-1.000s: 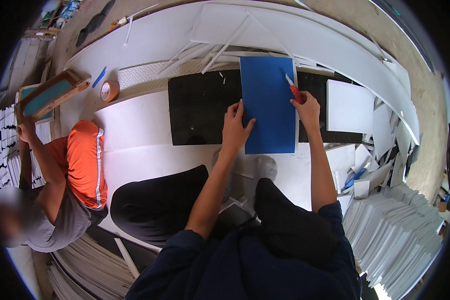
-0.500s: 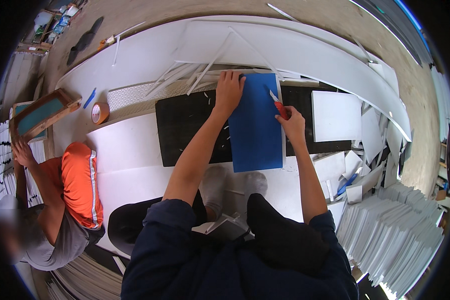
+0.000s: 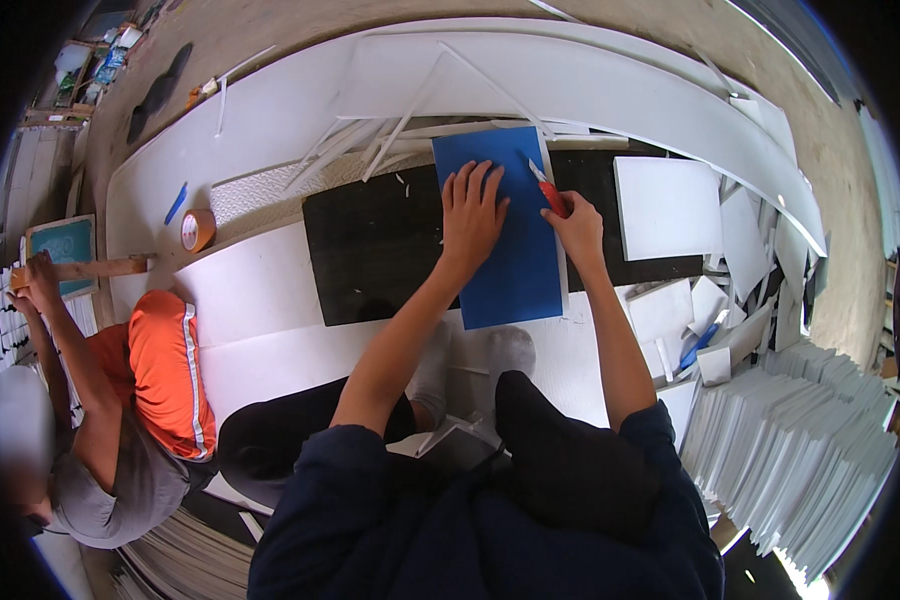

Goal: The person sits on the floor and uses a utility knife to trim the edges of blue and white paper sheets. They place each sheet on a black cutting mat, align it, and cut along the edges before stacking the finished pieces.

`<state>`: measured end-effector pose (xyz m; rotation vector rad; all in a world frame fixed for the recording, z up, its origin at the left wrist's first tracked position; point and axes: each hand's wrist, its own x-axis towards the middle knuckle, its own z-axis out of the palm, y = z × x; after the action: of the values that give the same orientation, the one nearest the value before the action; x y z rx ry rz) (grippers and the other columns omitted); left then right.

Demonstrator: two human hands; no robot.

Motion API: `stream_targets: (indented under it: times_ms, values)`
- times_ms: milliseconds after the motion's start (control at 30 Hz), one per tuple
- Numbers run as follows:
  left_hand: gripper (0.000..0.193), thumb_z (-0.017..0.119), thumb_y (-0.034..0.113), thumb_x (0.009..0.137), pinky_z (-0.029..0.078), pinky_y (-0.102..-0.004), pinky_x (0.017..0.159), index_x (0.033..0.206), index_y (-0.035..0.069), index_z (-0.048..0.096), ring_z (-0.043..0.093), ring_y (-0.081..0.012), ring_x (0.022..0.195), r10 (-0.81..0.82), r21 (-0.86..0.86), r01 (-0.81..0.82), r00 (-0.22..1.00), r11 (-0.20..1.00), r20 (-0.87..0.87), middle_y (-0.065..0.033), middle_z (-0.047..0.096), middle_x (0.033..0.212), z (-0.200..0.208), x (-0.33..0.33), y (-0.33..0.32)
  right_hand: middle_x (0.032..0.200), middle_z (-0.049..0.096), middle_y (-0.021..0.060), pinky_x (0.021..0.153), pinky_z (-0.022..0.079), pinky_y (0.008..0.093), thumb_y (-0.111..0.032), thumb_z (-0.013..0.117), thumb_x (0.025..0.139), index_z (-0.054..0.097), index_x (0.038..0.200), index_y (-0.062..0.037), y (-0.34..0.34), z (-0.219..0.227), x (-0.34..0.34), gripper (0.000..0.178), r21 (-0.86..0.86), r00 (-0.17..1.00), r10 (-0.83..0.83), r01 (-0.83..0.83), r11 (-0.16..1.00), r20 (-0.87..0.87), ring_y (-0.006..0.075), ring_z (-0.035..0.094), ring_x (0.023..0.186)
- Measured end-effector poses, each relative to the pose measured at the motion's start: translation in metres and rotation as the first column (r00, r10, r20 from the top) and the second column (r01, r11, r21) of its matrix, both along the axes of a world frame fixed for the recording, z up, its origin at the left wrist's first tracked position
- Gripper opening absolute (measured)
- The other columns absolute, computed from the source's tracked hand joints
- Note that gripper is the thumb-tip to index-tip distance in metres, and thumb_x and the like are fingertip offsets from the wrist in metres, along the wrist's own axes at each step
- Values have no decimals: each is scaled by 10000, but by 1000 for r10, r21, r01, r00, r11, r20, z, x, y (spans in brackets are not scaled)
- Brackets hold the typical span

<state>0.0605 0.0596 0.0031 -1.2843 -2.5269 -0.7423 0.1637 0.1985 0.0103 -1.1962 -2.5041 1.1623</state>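
Observation:
A blue rectangular board (image 3: 515, 275) lies lengthwise before me on a black mat (image 3: 370, 255), with a narrow white edge showing along its right side. Flat on its upper left part rests my left hand (image 3: 473, 222), fingers spread and holding nothing. My right hand (image 3: 581, 230) is closed around a red utility knife (image 3: 551, 198). The knife's blade is out and points up and left over the board's right part. Whether the blade touches the surface I cannot tell. To the right, a white panel (image 3: 668, 208) lies partly on the mat.
On the left a co-worker in orange shorts (image 3: 168, 365) holds a wooden-edged frame (image 3: 100, 268) near a green board (image 3: 62, 243). A tape roll (image 3: 198, 231) and a blue pen-like tool (image 3: 176, 203) lie nearby. White offcuts (image 3: 660, 325) and stacked white sheets (image 3: 785, 450) stand at right.
My left hand has moved from the board's top left edge down onto its face, fingers spreading. The knife has shifted slightly up and left. The co-worker has turned the wooden-edged frame.

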Motion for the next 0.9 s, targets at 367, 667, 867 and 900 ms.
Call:
stream_targets:
  times_ms: [367,667,867,900]
  values:
    - [575,621,261,766,179,-454,1028,1262,75,398,308,-332,1213,148,74,-166,967,983,206,-115,399,1205,7,61,-56,891,632,148,745,459,388,-235,699,675,602,967,-35,-3,1,2,367,25,1000,-8,8,1000,-9,311,607,835]
    - [1011,770,358,506,126,-560,1035,1344,76,281,199,-250,1327,-164,-296,209,972,932,170,-112,238,1419,0,102,-84,894,635,148,748,463,382,-238,711,669,604,965,-32,-1,-1,0,376,15,1000,-9,9,1000,-8,307,609,845]
    - [1004,769,346,502,139,-568,1032,1341,82,285,204,-269,1323,-149,-363,181,982,914,114,-113,244,1414,-7,108,-83,873,644,148,748,476,362,-287,717,660,613,970,-29,-1,-6,2,417,27,1000,4,-4,1000,10,286,626,816]
    - [997,766,348,509,133,-568,1035,1342,84,285,198,-269,1325,-149,-370,182,982,911,118,-112,237,1417,-7,108,-83,872,643,148,747,476,362,-287,717,660,612,970,-28,-1,-6,2,417,30,1000,4,-4,1000,2,287,626,815]
